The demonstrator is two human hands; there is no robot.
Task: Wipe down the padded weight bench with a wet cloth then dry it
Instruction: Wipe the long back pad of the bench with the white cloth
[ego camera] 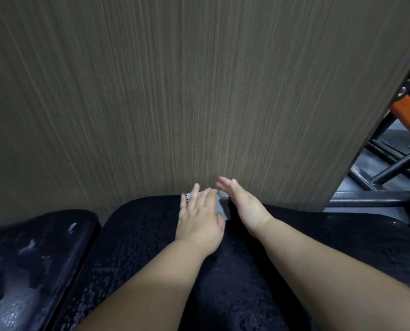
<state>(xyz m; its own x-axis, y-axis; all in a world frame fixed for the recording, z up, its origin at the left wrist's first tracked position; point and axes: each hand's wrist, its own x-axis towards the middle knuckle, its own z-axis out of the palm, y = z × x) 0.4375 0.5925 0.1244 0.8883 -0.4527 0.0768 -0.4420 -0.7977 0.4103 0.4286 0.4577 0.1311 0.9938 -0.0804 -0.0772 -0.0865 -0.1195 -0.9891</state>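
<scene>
The wet desk (137, 247) is best covered in overlapping strokes, cloth (223, 208) pressed flat under straight left fingers (208, 195); right fingers (226, 184) are held open.

The left hand (199, 220) lies flat, fingers spread, on a grey cloth (222, 208) at the far end of the black padded weight bench (139, 237). The right hand (244, 206) stands edge-on just beside the cloth, fingers straight. A wood-grain wall panel (175, 91) rises behind.
</scene>
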